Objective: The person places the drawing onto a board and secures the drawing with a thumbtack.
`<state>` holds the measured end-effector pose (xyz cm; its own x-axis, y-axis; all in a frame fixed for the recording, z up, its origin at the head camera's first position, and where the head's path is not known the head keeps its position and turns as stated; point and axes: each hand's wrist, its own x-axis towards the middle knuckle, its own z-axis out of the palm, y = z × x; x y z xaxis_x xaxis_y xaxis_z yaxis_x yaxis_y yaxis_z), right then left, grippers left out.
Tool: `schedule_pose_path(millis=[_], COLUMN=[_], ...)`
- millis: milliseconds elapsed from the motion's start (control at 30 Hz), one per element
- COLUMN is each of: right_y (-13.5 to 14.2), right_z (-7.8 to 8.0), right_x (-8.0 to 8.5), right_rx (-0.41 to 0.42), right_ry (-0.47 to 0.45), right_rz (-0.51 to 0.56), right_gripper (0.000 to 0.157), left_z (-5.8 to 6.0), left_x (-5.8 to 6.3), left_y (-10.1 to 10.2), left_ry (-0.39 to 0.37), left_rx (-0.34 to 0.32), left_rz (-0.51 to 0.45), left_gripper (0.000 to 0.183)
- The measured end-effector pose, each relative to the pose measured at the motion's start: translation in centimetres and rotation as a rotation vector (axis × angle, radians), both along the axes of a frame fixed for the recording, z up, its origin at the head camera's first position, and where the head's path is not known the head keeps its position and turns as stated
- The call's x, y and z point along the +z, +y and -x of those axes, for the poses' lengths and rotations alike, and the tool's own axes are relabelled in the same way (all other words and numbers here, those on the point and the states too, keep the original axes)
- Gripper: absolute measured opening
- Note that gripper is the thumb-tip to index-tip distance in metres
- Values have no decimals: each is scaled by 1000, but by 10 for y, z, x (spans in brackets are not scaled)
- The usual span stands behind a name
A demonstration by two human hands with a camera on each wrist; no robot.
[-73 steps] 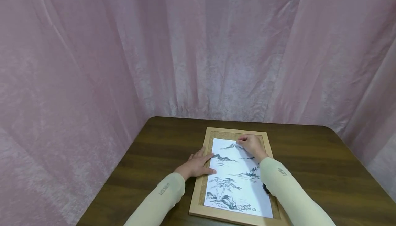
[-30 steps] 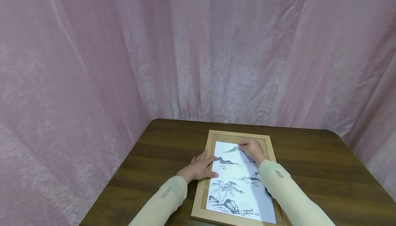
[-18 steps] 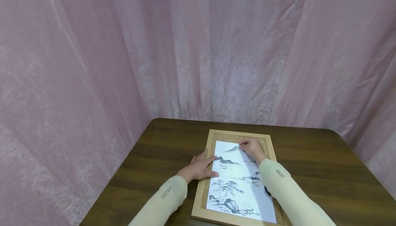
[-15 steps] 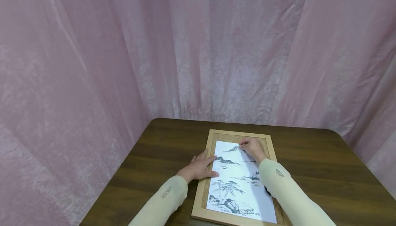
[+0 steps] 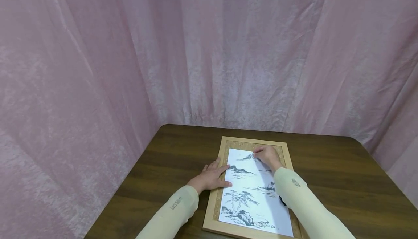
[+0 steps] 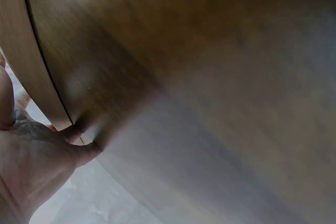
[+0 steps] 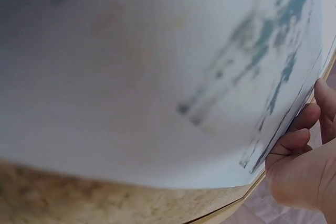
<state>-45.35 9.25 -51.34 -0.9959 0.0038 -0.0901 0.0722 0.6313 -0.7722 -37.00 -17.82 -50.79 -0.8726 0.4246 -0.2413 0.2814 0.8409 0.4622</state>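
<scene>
A white sheet of paper with an ink landscape of mountains and pines lies on a cork board with a light wooden frame. My left hand rests spread over the frame's left side, its thumb and index finger reaching onto the paper's left edge. At the middle of the paper's top edge, my right hand keeps thumb and fingertips pinched together. The right wrist view shows its curled fingers against the paper. Whatever is between those fingertips is hidden; I cannot tell if it is the paper's edge or something small.
The framed board lies on a dark brown wooden table with rounded far corners. Pink velvet curtains hang behind it and at the sides. Pale sleeves cover both forearms, the right one crossing the board's right side.
Both hands stay at the same places on the paper and frame. The head view has shifted slightly, so everything sits a little differently in it.
</scene>
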Motion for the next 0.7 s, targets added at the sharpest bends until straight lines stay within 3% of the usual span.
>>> schedule_pose_path(millis=[700], right_y=[-1], right_z=[-2], right_x=[8], right_rx=[2], right_ry=[0], right_rz=[-18], right_gripper=[14], left_z=[-1], left_x=[4], left_y=[0], left_ry=[-4], left_rx=[-6], left_rz=[-13], left_gripper=[81])
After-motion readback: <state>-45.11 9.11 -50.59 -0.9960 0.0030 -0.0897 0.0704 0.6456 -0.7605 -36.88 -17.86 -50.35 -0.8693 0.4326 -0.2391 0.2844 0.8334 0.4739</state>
